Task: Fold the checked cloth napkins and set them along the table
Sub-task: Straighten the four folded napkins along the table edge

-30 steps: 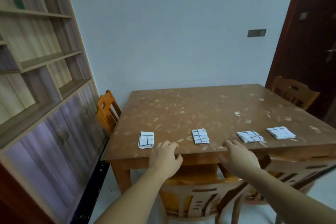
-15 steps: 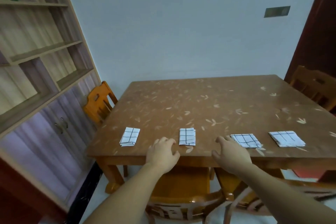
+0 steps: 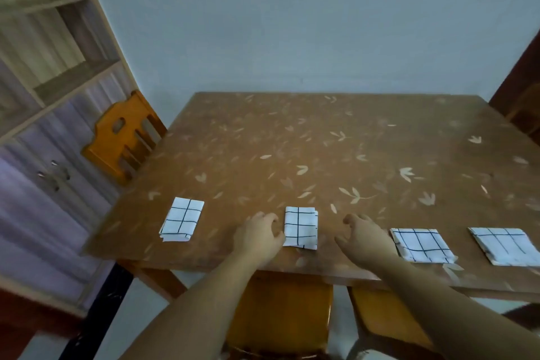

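Several folded white napkins with black checks lie in a row along the near edge of the brown leaf-patterned table (image 3: 321, 140). One napkin (image 3: 181, 219) sits at the left, a second napkin (image 3: 301, 227) in the middle, a third napkin (image 3: 420, 244) further right and another napkin (image 3: 504, 245) at the far right. My left hand (image 3: 258, 235) hovers just left of the middle napkin, its fingers curled and apart, holding nothing. My right hand (image 3: 366, 235) is a little right of that napkin, also empty with loose fingers.
An orange wooden chair (image 3: 122, 137) stands at the table's left side. Two chair seats (image 3: 280, 313) are tucked under the near edge below my arms. A shelf unit with cabinet doors (image 3: 46, 155) fills the left wall. A dark door frame (image 3: 523, 73) is at the right.
The view has moved closer and tilted down over the table. Both hands have moved forward from the table's edge to either side of the middle napkin.
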